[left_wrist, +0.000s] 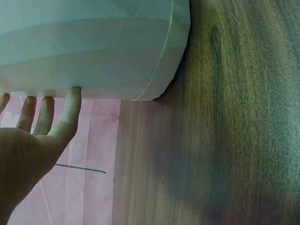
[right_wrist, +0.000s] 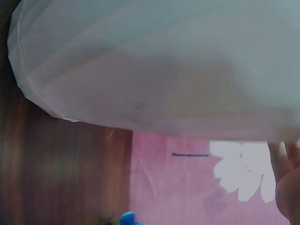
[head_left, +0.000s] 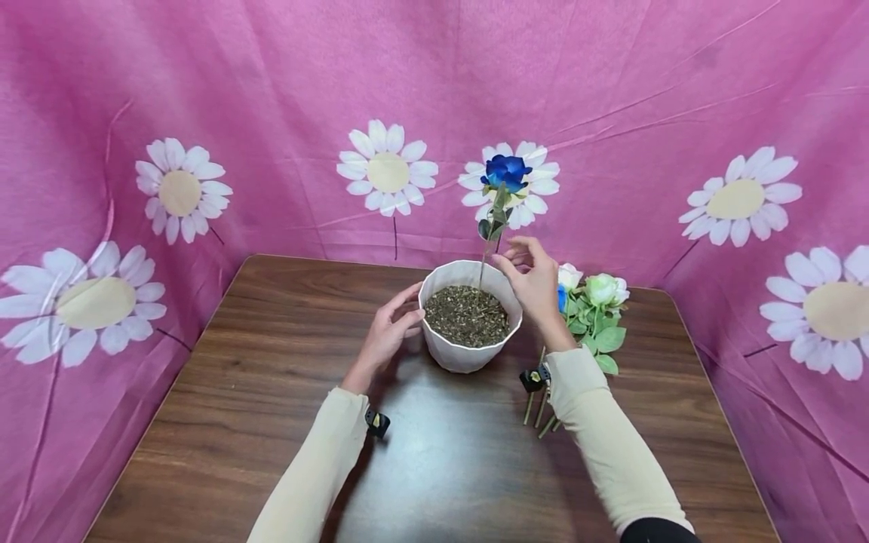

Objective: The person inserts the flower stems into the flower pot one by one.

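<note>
A white faceted flower pot full of dark soil stands on the table. From the soil's back edge rises an artificial blue rose on a thin upright stem with dark leaves. My left hand rests its fingertips on the pot's left side; the left wrist view shows its fingers spread against the wall. My right hand is raised by the pot's back right rim, its thumb tip just right of the stem with a small gap. In the right wrist view the pot hides most of that hand.
White artificial roses with green leaves lie on the table right of the pot, under and beside my right forearm, with a bit of blue petal among them. Their cut stems point toward me. A pink daisy-print cloth hangs around the wooden table.
</note>
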`<state>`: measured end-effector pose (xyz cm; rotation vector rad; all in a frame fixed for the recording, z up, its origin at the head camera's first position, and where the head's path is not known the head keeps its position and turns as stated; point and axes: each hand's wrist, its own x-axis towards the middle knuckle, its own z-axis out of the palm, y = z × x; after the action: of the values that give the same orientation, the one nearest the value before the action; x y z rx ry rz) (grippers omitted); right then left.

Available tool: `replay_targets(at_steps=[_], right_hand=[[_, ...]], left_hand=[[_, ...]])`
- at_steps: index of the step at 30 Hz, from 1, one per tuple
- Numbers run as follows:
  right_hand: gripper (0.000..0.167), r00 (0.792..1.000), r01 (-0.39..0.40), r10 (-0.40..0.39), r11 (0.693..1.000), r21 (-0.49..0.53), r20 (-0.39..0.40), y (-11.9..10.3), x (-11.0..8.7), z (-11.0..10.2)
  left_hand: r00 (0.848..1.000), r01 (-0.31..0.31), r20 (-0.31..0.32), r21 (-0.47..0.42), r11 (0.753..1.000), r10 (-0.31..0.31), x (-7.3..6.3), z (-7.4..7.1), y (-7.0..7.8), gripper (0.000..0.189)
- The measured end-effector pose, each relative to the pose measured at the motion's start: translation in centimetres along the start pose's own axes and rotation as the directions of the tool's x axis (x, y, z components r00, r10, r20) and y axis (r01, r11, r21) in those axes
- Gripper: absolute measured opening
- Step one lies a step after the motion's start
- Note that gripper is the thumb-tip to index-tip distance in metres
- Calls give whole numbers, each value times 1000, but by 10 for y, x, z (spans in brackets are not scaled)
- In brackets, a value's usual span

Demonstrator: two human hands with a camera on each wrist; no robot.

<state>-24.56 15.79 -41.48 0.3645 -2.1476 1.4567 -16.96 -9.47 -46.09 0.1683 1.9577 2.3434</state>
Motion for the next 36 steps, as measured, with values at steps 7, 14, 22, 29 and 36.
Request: replay_targets(at_steps=[7,14,22,29,36], right_hand=[[31,996,-70,73,995,75,-50,-13,-18,-20],[33,984,-174,176,983,61,-36,-4,-28,-41],[34,934,-353,356,912,212,22,21,-37,-53],[37,888,-450,458,857,250,26,34,-46,-62],[42,768,-630,639,741,233,44,48,-55,-73]], left_hand=[[1000,-3,6,9,1000,3,0,0,0,53],[1000,0,27,4,1000,0,3,3,0,54],[1000,8,-11,0,1000,-8,-1,1,1,54],[1000,-3,2,3,1000,3,-1,-1,2,54],[1000,-6,10,4,1000,6,0,0,2,54]])
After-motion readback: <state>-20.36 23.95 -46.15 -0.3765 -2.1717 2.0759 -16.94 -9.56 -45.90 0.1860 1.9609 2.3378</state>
